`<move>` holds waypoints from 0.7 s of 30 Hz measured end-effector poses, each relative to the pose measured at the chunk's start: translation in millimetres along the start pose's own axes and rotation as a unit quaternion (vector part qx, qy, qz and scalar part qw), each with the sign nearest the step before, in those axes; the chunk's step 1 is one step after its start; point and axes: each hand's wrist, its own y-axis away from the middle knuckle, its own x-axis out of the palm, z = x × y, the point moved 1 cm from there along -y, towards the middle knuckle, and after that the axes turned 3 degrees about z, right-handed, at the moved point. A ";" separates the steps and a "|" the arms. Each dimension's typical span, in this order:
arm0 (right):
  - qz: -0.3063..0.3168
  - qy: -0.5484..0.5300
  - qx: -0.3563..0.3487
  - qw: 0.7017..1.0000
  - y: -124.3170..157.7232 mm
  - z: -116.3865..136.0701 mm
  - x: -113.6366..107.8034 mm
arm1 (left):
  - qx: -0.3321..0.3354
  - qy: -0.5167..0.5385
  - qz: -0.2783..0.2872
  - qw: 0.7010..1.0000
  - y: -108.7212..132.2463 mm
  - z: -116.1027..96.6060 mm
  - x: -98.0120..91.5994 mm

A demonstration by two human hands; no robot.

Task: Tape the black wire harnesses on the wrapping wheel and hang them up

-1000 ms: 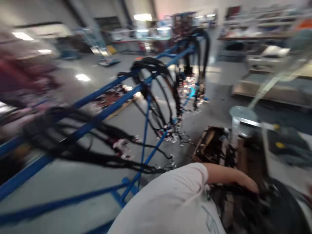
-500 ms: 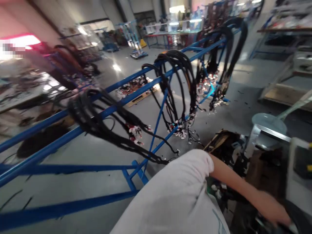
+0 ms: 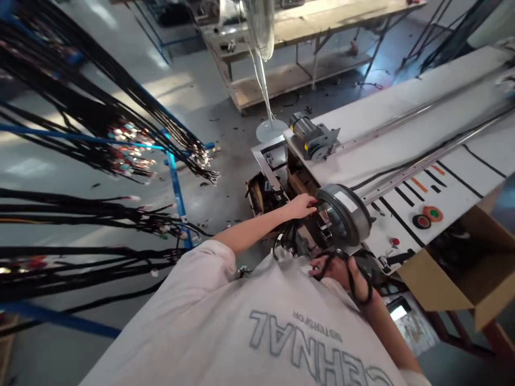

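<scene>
- Currently, the black cable (image 3: pixel 352 284) is in the right hand (image 3: pixel 341 272), in front of the shirt and just off the end edge of the white counter (image 3: pixel 374 134); it hangs in loops beside the wrist.
- Right-hand fingers: curled and clamped on the black cable.
- Left hand (image 3: pixel 300 207): extended to the end edge of the counter, fingertips at the rim of the dark drum (image 3: pixel 346 214). Contact with the rim, and whether the fingers are pinched together, cannot be told.
- Dark drum: positioned at the middle of the end edge; a white label is on its side.
- Motor (image 3: pixel 309 136): mounted at the far corner of the same end.
- Green button (image 3: pixel 433 214) and red button (image 3: pixel 421 221): side by side, near the long near edge.
- Black and orange strips: on the counter top, between the buttons and the metal rail (image 3: pixel 396 185).
- Cardboard box (image 3: pixel 426 281): flaps spread, beside the long near edge.
- Blue rack (image 3: pixel 176 187): on the person's left, well apart from the counter, with black wire bundles (image 3: pixel 80 214) alongside.
</scene>
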 end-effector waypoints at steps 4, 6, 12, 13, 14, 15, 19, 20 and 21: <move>0.050 -0.033 0.114 0.992 -59.9 -0.1 34.0 | 0.039 -0.064 -0.024 0.997 6.5 -7.7 -9.3; -0.003 0.018 0.109 0.994 -48.7 -5.3 33.9 | 0.038 -0.072 -0.018 0.996 6.9 -7.8 -12.2; -0.384 0.233 0.024 0.893 38.4 -6.5 -42.1 | -0.059 -0.121 0.081 0.988 6.3 2.3 0.9; -0.442 0.274 0.062 0.852 42.3 1.0 -61.6 | -0.072 -0.124 0.087 0.986 6.7 4.9 3.6; -0.473 0.319 0.098 0.815 43.2 10.4 -79.3 | -0.079 -0.106 0.088 0.987 7.2 7.4 5.5; -0.505 0.363 0.116 0.774 42.7 21.1 -93.6 | -0.080 -0.072 0.089 0.990 8.1 9.6 6.3; -0.520 0.389 0.031 0.760 33.4 47.6 -88.9 | -0.079 0.064 0.123 0.987 15.9 14.9 3.9; -0.465 0.348 0.012 0.814 26.4 45.9 -72.6 | -0.080 0.093 0.144 0.982 19.7 15.4 4.1; -0.389 0.292 0.004 0.874 16.2 41.5 -53.1 | -0.083 0.136 0.171 0.972 24.5 15.8 5.5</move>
